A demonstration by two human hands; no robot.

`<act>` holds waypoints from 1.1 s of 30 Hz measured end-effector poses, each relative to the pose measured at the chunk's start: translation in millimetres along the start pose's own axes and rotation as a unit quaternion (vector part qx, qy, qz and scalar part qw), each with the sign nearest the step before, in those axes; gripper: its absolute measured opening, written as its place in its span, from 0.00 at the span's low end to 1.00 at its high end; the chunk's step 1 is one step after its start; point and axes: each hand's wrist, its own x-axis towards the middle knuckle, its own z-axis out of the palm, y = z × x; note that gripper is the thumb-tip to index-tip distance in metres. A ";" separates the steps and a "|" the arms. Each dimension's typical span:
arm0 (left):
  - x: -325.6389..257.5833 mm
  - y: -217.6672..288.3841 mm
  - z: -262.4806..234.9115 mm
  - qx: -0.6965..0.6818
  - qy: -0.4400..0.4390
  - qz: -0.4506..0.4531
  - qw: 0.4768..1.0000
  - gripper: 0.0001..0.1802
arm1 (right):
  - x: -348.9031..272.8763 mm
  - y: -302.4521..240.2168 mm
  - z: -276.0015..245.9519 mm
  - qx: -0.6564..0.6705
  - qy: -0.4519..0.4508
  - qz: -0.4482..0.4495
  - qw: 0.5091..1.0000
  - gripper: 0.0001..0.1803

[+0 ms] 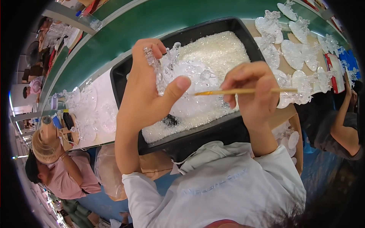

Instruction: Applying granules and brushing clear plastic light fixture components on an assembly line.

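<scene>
A white shirt (224, 190) fronts the black tray (190, 133); over its granules (217, 46), the left hand's (146, 97) curled fingers hold a clear ornament (192, 72), thumb spread; the right hand's (254, 89) pinch a paintbrush (228, 92).

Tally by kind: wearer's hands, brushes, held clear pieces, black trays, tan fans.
Left hand and right hand: 2
Brush: 1
Held clear piece: 1
Black tray: 1
Tan fan: 1
Total: 6
</scene>
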 end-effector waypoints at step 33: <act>-24.0 8.0 3.7 0.164 0.162 0.143 0.963 0.31 | -3.2 12.0 10.7 -0.175 -0.102 -0.294 0.934 0.06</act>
